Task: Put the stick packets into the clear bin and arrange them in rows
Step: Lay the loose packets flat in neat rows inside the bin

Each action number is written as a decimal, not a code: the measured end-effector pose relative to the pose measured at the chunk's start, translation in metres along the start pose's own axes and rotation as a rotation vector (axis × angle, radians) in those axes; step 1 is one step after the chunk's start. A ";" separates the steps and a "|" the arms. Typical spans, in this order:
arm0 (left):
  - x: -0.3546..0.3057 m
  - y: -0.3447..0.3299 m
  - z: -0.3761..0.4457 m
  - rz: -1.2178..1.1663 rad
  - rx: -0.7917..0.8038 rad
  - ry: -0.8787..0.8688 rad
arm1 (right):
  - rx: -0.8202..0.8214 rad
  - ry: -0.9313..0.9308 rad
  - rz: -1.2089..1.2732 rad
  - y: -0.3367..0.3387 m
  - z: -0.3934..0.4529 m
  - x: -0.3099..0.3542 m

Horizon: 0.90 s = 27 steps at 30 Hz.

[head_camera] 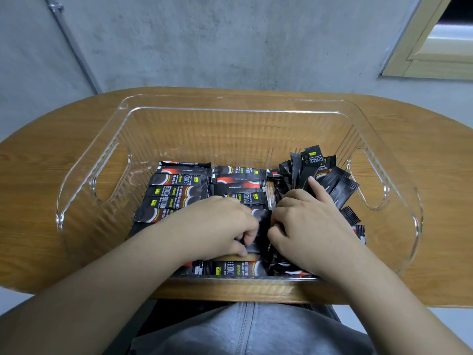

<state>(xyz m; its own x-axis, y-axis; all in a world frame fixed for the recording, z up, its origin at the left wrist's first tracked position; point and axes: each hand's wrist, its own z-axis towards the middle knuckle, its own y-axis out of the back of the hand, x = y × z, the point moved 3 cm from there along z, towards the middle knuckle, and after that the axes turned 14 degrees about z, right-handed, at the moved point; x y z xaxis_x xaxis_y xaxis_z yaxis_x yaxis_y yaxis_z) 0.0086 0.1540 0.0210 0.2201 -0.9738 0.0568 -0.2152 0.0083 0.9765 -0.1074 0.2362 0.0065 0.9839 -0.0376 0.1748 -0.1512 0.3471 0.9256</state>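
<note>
The stick packets, black foil coffee sachets with red-and-white printing and crimped ends, all lie inside the clear bin (368, 119). Left row (176, 190): flat, parallel, edges flush, against the bin's left inner wall. Middle row (240, 185): same orientation, just right of the first, incomplete at its near end. Loose heap (325, 175): against the bin's right wall, packets leaning and overlapping at mixed angles, unsorted.

The left hand (220, 224) sits over the near end of the middle row, fingers curled and pinching a packet (252, 248) there, probably seating it in line. The right hand (307, 221) rests on the heap's near side, fingers curled into the packets; exactly what it grips cannot be told. Its index finger (318, 188) extends, pressing the heap back, likely to hold a gap open for the middle row.

Bin: transparent rigid plastic, ribbed walls, rounded corners, cut-out handles at both ends. It stands on a wooden table (38, 201) with visible grain and rounded ends. Behind the bin, a grey concrete wall (204, 34).

Judgement: sorting about two-thirds done; heap remains.
</note>
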 end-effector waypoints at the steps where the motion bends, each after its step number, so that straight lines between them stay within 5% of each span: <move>1: 0.000 0.000 -0.001 -0.014 0.007 -0.010 | 0.000 0.001 0.002 0.000 0.000 0.000; 27: -0.002 -0.009 -0.006 -0.012 0.083 0.031 | 0.032 -0.017 -0.009 0.006 0.001 0.002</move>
<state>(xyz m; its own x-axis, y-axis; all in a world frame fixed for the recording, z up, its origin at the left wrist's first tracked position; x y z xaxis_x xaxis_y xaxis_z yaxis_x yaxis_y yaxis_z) 0.0158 0.1577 0.0135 0.2523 -0.9662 0.0531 -0.2902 -0.0232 0.9567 -0.1061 0.2368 0.0127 0.9835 -0.0562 0.1719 -0.1458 0.3165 0.9373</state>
